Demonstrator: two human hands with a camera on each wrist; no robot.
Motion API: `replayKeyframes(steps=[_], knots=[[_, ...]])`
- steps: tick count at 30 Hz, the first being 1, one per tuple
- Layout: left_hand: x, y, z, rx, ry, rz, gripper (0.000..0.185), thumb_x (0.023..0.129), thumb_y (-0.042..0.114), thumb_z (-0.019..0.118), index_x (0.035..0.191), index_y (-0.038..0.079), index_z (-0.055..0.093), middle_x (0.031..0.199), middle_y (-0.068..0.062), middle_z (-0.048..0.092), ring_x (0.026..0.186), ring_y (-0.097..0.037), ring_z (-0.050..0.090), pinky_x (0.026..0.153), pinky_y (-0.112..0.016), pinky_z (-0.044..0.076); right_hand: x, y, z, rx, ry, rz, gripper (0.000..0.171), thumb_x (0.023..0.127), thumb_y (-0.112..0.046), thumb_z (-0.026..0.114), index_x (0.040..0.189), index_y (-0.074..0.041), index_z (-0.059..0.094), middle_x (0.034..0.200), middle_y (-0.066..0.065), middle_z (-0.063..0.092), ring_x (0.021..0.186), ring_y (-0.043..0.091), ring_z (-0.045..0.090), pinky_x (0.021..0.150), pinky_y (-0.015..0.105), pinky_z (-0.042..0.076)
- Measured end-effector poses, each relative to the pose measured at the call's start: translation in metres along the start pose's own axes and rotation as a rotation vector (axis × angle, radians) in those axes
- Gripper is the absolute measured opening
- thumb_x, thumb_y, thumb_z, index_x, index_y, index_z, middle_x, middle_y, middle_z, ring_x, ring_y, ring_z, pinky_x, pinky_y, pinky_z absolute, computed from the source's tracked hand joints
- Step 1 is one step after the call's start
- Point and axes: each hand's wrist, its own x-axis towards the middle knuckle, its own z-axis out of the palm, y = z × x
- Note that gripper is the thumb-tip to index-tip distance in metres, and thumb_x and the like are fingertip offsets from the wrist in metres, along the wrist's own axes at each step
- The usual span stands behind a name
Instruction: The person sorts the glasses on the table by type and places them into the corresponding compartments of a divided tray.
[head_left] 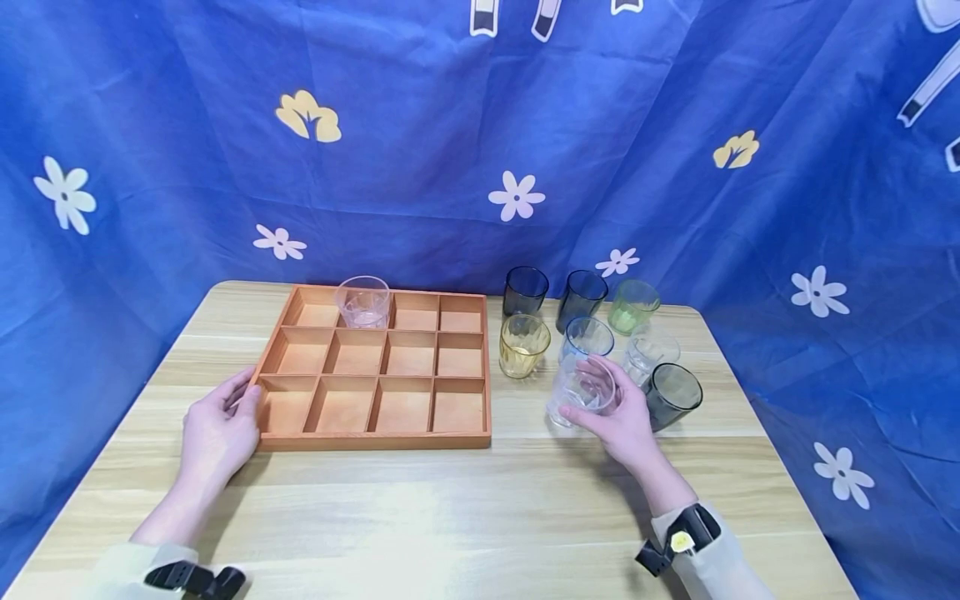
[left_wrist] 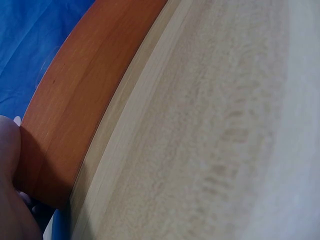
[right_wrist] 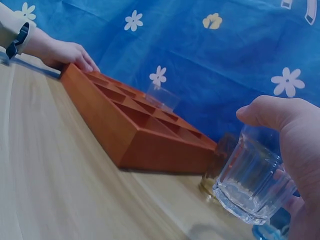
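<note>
A shallow wooden tray (head_left: pixel 375 442) divided into several compartments lies on the table. My left hand (head_left: pixel 220 429) grips its left side near the front corner, the thumb by the rim; the left wrist view shows part of that hand at the tray's end (left_wrist: pixel 75 105). In my right hand (head_left: pixel 628 423) is a clear faceted drinking glass (right_wrist: pixel 252 182), thumb on one side and fingers on the other, slightly tilted above the table. A pinkish clear glass (head_left: pixel 363 302) stands in the tray's back row, second compartment from the left.
Right of the tray stand a yellow glass (head_left: pixel 522 350), two dark glasses (head_left: pixel 525 292) at the back, a green glass (head_left: pixel 633 308), a blue glass (head_left: pixel 587 335), a clear glass (head_left: pixel 651 350) and a grey glass (head_left: pixel 671 396). A blue patterned cloth (head_left: pixel 420 167) hangs behind the table.
</note>
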Motion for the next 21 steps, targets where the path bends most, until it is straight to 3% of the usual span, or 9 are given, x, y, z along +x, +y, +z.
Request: replayKeyframes(steps=[6,12,21], knots=[[-0.001,0.002,0.000,0.014,0.007,-0.008,0.045,0.111,0.023,0.052,0.150,0.000,0.058,0.136,-0.028,0.065,0.120,-0.043,0.064,0.079,0.002,0.042,0.007,-0.011,0.007,-0.020,-0.023,-0.012,0.087,0.072,0.017,0.088,0.149,0.008,0.047,0.142,0.026,0.061,0.130,0.043,0.058,0.112,0.033,0.048],[-0.001,0.002,0.000,0.012,0.011,-0.001,0.045,0.111,0.023,0.052,0.149,0.000,0.059,0.135,-0.028,0.065,0.118,-0.030,0.066,0.079,0.001,0.043,0.018,-0.022,0.017,0.035,-0.056,-0.049,0.090,0.070,0.022,0.086,0.149,0.010,0.046,0.143,0.032,0.057,0.132,0.045,0.055,0.115,0.036,0.045],[0.000,0.000,0.000,0.005,0.013,0.009,0.045,0.111,0.022,0.052,0.149,-0.001,0.059,0.135,-0.029,0.065,0.120,-0.039,0.065,0.079,0.001,0.043,0.042,-0.037,0.029,0.023,-0.103,-0.081,0.089,0.069,0.021,0.087,0.148,0.010,0.047,0.141,0.031,0.059,0.130,0.045,0.056,0.114,0.041,0.047]])
